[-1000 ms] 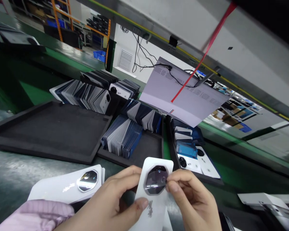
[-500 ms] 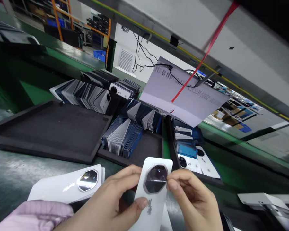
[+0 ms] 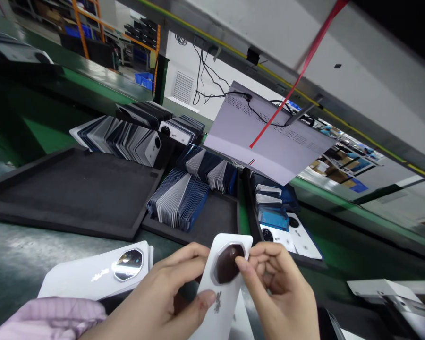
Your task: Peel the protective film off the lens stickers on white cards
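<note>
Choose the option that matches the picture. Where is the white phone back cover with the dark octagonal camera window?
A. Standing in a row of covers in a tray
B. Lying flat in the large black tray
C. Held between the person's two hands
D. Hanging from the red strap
C: the left hand grips the white back cover from the side while the right hand has its fingertips at the dark camera window, above the bench.

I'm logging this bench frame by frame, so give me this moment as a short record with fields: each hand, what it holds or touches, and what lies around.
left hand: grips the white back cover by its edges, thumb on its face
right hand: fingertips at the cover's dark octagonal camera window
beside left hand: stack of white covers lying flat on the bench
behind: empty black foam tray; second tray with rows of covers standing on edge
right tray: white covers lying flat
overhead: tilted grey panel with cables
</note>
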Tool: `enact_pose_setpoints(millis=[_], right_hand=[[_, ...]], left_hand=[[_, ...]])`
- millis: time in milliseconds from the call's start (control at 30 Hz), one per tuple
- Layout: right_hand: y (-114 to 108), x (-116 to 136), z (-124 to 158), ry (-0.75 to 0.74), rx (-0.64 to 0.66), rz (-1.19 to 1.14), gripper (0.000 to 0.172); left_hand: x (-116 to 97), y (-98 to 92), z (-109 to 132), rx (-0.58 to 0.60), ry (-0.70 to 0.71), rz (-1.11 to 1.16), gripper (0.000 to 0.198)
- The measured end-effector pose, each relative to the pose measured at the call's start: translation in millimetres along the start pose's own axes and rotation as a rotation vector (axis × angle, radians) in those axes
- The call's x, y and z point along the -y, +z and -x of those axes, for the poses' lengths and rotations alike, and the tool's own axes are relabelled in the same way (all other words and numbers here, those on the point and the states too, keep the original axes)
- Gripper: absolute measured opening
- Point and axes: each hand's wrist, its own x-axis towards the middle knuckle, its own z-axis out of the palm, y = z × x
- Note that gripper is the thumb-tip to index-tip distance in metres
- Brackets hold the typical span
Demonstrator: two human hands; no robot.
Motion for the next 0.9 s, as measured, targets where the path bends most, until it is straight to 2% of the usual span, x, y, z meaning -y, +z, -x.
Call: enact_pose_setpoints(millis=[67,167,200,267,333,367,433,567,633,700,800,900], right_hand=[[-1,0,-4,0.026,0.081,-0.047,0.028],[-13,-6,-16,0.050,0.399,-0.075,0.029],[-19,-11,-21,0.063,0.466,-0.051,0.031],[-30,-22,-34,0.085,0.501,0.014,0.035],[-37,-39,-46,0.094,0.533,0.072,0.032],[-38,-49,-52,0.103,0.566,0.095,0.029],[-33,-69,-60,0.133,0.666,0.153,0.025],[-13,-103,-64,0.198,0.833,0.344,0.036],[-7,-113,-61,0.208,0.833,0.442,0.040],[-6,-118,-58,0.218,0.791,0.520,0.042],[-12,-116,-53,0.233,0.667,0.586,0.037],[-19,-101,-47,0.191,0.491,0.594,0.015]], left_hand=[[-1,1.5,0,-0.001,-0.005,0.026,0.035],[0,2.2,3,0.029,-0.003,0.025,0.034],[3,0.5,6,0.045,-0.016,0.008,0.034],[14,-7.8,14,0.051,-0.074,-0.075,0.035],[36,-22.9,27,-0.025,-0.151,-0.258,0.035],[50,-32.3,34,-0.024,-0.149,-0.418,0.034],[81,-51.8,50,-0.148,-0.157,-0.754,0.042],[133,-77.3,76,-0.236,-0.261,-0.920,0.062],[145,-80.3,82,-0.227,-0.286,-0.956,0.067],[147,-80.4,82,-0.205,-0.301,-0.967,0.066],[133,-81.4,77,-0.182,-0.327,-0.941,0.060],[110,-82.5,73,-0.164,-0.361,-0.864,0.053]])
